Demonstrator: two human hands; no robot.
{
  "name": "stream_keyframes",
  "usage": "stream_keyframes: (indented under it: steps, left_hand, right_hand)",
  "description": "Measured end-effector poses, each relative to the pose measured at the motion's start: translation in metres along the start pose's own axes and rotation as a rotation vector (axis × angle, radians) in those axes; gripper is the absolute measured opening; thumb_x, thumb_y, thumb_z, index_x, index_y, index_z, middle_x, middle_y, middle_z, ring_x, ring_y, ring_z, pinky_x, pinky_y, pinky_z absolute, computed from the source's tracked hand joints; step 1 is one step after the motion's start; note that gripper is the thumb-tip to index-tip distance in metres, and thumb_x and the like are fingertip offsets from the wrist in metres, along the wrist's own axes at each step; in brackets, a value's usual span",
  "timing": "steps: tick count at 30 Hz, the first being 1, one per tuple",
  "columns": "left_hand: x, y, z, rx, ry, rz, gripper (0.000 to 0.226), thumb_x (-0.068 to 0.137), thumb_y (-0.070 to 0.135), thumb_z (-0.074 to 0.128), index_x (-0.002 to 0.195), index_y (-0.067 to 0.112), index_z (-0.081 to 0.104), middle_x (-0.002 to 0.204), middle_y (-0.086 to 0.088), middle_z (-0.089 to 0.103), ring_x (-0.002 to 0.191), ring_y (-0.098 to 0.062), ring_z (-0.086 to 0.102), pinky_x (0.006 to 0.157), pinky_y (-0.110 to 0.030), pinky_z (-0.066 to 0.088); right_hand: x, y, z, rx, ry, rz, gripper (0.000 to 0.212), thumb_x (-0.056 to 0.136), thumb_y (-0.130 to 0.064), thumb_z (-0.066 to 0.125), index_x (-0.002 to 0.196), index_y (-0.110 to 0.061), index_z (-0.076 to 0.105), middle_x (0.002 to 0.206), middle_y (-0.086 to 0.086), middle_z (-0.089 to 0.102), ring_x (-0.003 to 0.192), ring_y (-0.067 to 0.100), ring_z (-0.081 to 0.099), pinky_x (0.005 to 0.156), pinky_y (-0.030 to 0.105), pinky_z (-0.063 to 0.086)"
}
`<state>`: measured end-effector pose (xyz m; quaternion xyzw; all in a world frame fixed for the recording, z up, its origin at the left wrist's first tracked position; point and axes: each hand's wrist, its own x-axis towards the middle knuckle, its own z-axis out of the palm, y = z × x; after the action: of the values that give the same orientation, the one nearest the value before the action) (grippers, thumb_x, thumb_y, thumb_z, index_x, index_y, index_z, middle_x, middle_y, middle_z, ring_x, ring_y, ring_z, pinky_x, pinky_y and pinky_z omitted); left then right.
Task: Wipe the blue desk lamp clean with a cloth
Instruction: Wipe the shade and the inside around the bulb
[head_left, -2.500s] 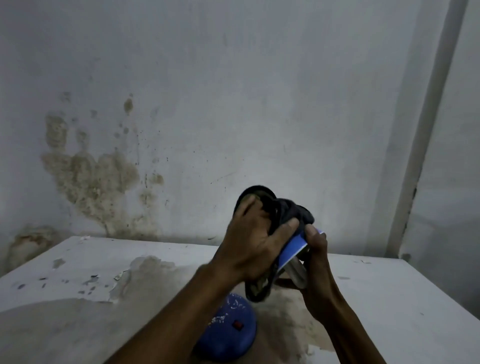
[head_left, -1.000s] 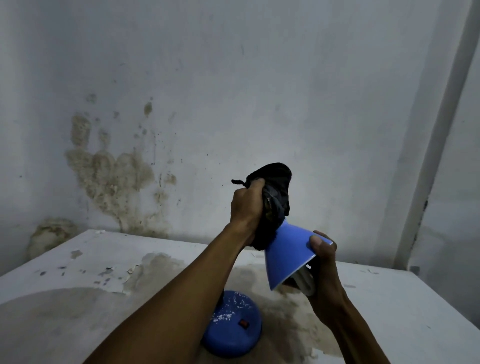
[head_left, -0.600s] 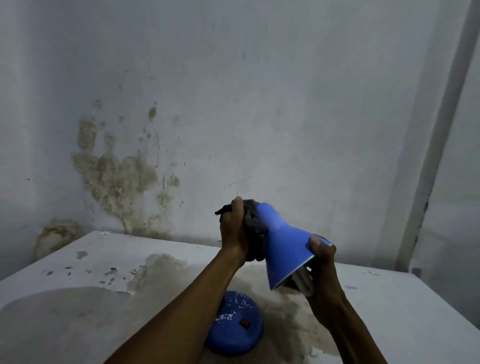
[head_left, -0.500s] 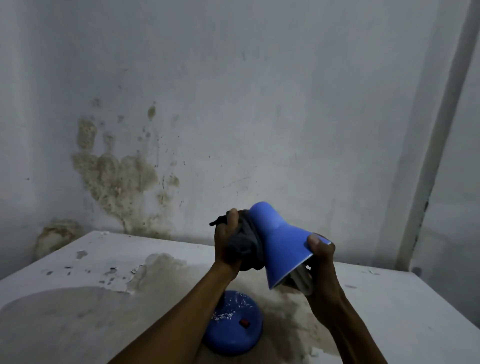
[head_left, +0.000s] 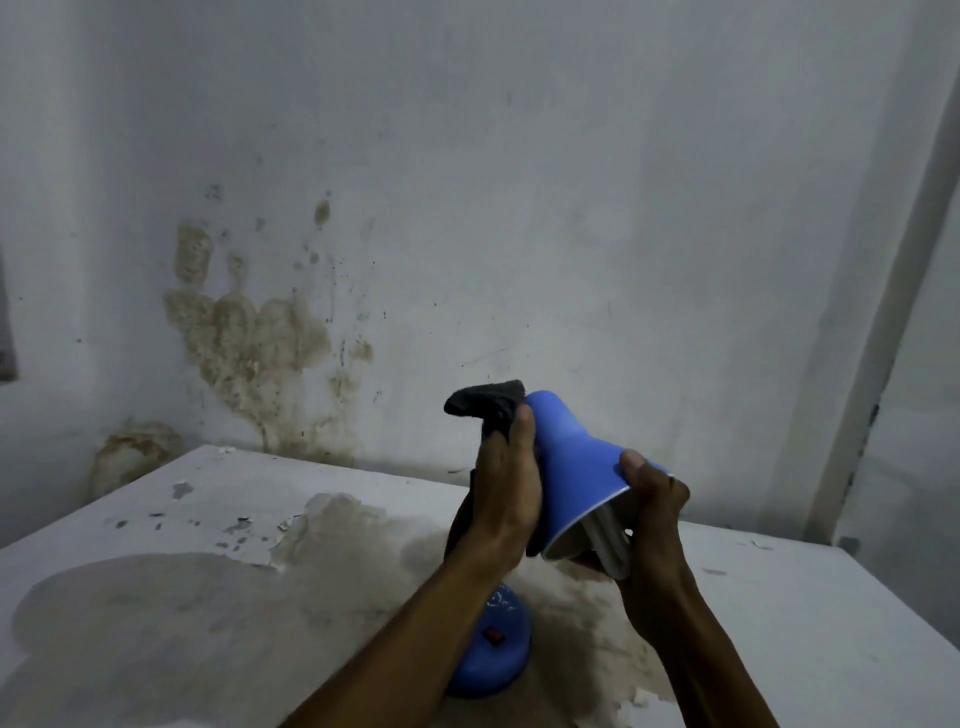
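The blue desk lamp's cone shade tilts down to the right above the table, with a white bulb showing in its mouth. My left hand presses a dark cloth against the shade's left side; one end of the cloth sticks up past my fingers. My right hand grips the shade's rim, thumb on top. The lamp's round blue base with a red switch stands on the table below, partly hidden by my left forearm. The neck is hidden.
The lamp stands on a white table with peeling paint and a large brown stain. A stained white wall rises right behind it. A pale vertical post stands at the right, past the table's right edge.
My left hand carried the cloth from the top of the shade down behind its narrow end, then back onto its left side. My right hand kept its hold on the rim.
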<state>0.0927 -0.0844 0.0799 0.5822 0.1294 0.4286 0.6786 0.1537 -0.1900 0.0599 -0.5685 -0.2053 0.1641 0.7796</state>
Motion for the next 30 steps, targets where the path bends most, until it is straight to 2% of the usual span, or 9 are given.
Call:
stream_keyframes:
  steps: [2,5,9,11,14,18,20,24,30]
  left_hand:
    - [-0.02,-0.008,-0.002,0.007,-0.036,0.059,0.038,0.1,0.05,0.045,0.109,0.02,0.066,0.103,-0.006,0.073,0.097,-0.025,0.07,0.084,-0.044,0.056]
    - [-0.047,-0.01,-0.006,-0.061,-0.091,0.114,0.021,0.101,0.034,0.046,0.101,0.034,0.068,0.102,0.014,0.075,0.098,-0.009,0.07,0.082,-0.027,0.056]
    - [-0.068,-0.015,-0.017,-0.162,-0.053,0.07,0.025,0.091,0.041,0.051,0.098,0.033,0.074,0.102,0.005,0.077,0.095,-0.017,0.072,0.078,-0.03,0.058]
    - [-0.071,-0.021,-0.021,-0.146,0.001,-0.002,0.025,0.094,0.04,0.05,0.092,0.042,0.075,0.096,0.002,0.077,0.091,-0.024,0.072,0.079,-0.044,0.059]
    - [-0.064,-0.023,-0.021,-0.192,0.038,-0.19,0.029,0.099,0.042,0.047,0.094,0.033,0.075,0.092,0.002,0.077,0.082,-0.016,0.074,0.067,-0.031,0.059]
    - [-0.039,-0.012,-0.023,-0.408,-0.021,-0.406,0.051,0.103,0.029,0.041,0.073,0.017,0.081,0.082,-0.011,0.075,0.069,-0.024,0.069,0.064,-0.033,0.055]
    - [-0.029,-0.006,-0.02,-0.403,-0.03,-0.436,0.043,0.103,0.024,0.042,0.08,0.013,0.076,0.079,-0.013,0.071,0.069,-0.025,0.065,0.066,-0.035,0.051]
    - [-0.043,-0.004,-0.015,-0.396,-0.058,-0.41,0.032,0.102,0.033,0.046,0.111,0.014,0.071,0.106,-0.014,0.075,0.094,-0.031,0.07,0.075,-0.038,0.054]
    - [-0.066,-0.018,-0.018,-0.279,-0.024,-0.209,0.037,0.094,0.048,0.055,0.116,0.021,0.065,0.105,-0.001,0.076,0.1,-0.022,0.072,0.089,-0.042,0.056]
  right_hand:
    - [-0.002,-0.001,0.002,0.023,0.016,0.0,0.094,0.051,-0.074,0.062,0.128,-0.025,0.039,0.129,0.015,0.055,0.108,0.04,0.064,0.077,0.063,0.057]
    - [-0.003,-0.004,0.003,0.025,0.016,0.002,0.097,0.051,-0.073,0.06,0.131,-0.023,0.04,0.131,0.014,0.053,0.11,0.038,0.063,0.082,0.065,0.055]
    - [-0.006,-0.005,0.006,0.007,0.016,0.01,0.103,0.048,-0.073,0.061,0.134,-0.019,0.041,0.134,0.016,0.053,0.116,0.039,0.06,0.091,0.068,0.05]
    - [-0.008,-0.004,0.005,-0.008,0.003,-0.002,0.104,0.048,-0.073,0.061,0.134,-0.019,0.041,0.134,0.015,0.053,0.116,0.038,0.06,0.09,0.066,0.051]
    - [-0.011,-0.002,0.004,-0.041,-0.015,-0.029,0.101,0.05,-0.074,0.062,0.133,-0.02,0.04,0.132,0.015,0.055,0.116,0.036,0.06,0.091,0.063,0.053]
    - [-0.013,0.0,0.002,-0.053,-0.015,-0.037,0.095,0.05,-0.073,0.065,0.127,-0.024,0.039,0.129,0.017,0.056,0.115,0.038,0.061,0.093,0.067,0.05]
    - [-0.014,0.001,0.002,-0.053,-0.008,-0.053,0.087,0.051,-0.071,0.065,0.121,-0.026,0.038,0.127,0.018,0.053,0.113,0.039,0.061,0.088,0.065,0.053]
    - [-0.014,0.003,0.001,-0.055,0.013,-0.093,0.073,0.053,-0.069,0.064,0.109,-0.028,0.039,0.125,0.014,0.05,0.112,0.036,0.061,0.083,0.06,0.057]
    - [-0.014,0.005,-0.001,-0.06,-0.006,-0.118,0.069,0.051,-0.063,0.07,0.106,-0.033,0.041,0.115,0.009,0.055,0.102,0.032,0.064,0.079,0.056,0.056]
